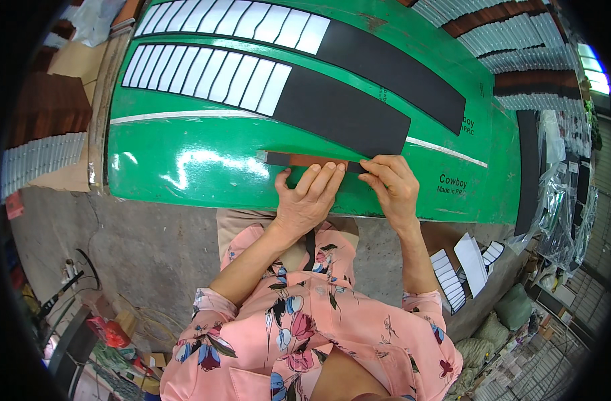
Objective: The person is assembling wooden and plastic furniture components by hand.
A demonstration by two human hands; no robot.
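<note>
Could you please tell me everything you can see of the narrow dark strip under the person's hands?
The narrow strip is long, flat and thin, black along most of its length with a reddish-brown patch in the middle; it looks like sheet or tape material. It lies flat near the front edge of the glossy green board, just below a larger black sheet. The left hand presses its fingers onto its middle, and the right hand pinches its right end. Its left end is free.
</note>
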